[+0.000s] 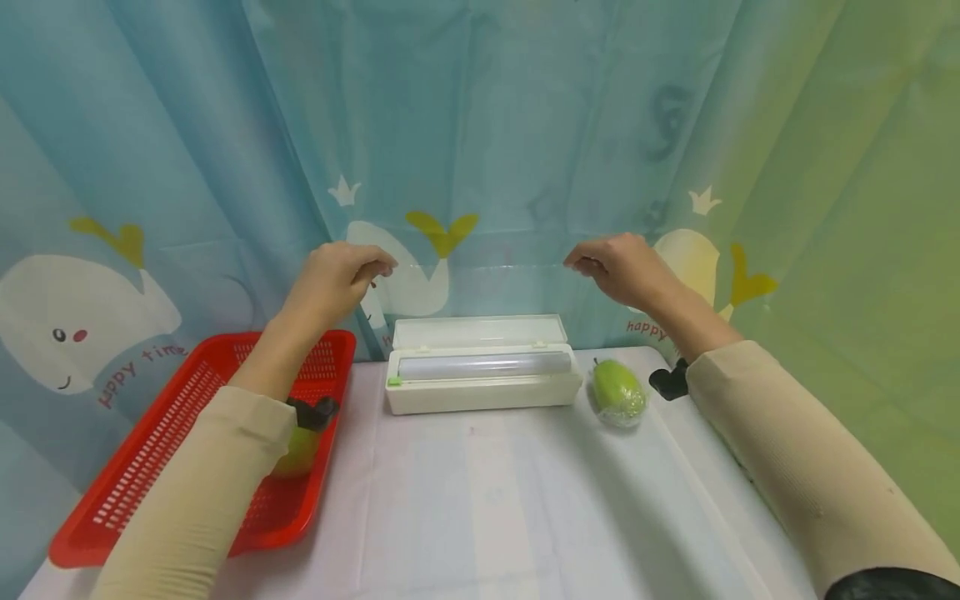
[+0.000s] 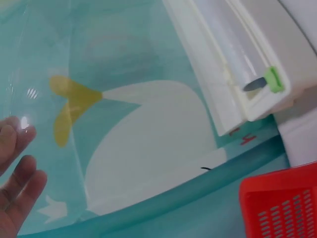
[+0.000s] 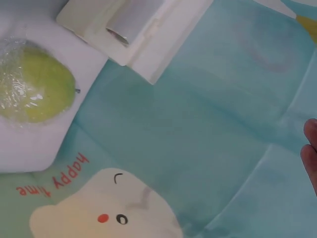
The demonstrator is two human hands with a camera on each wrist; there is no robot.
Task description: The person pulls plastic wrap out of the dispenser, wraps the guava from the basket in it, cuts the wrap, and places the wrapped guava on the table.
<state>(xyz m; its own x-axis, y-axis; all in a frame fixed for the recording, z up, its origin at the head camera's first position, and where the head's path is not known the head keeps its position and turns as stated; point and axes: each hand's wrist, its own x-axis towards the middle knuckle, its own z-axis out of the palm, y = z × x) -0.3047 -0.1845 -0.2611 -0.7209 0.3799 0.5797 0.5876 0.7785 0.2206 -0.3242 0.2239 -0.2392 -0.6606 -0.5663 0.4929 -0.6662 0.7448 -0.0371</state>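
Blue curtain (image 1: 525, 125) with white whales hangs behind, becoming green at the right, and before it stands a table (image 1: 465, 500) with pale cover. On its left side is a red basket (image 1: 161, 442), partly hidden by the left arm. Near the middle of the far edge lies a white box (image 1: 483, 398), its lid (image 1: 480, 332) raised at the back. From this box, it seems, comes a clear film (image 1: 480, 267), up in front of the curtain and hard to see: only a thin bright line between the left hand (image 1: 333, 271) and the right hand (image 1: 626, 267), and some glints by the left fingertips, show it. Inside the box rests the roll (image 1: 483, 365). Both hands are lifted to nearly equal height, well apart, thumb and fingers brought together, each pinching the film's edge, as far as one can judge. For pulling well, the person should keep the hands level and draw evenly, so that the film does not fold on itself or drag the box. One green fruit (image 1: 617, 387), covered in plastic, sits just beside the box on the right; another fruit (image 1: 298, 454) lies in the basket. Smallest is the green clip (image 1: 393, 381) at the box's left end.
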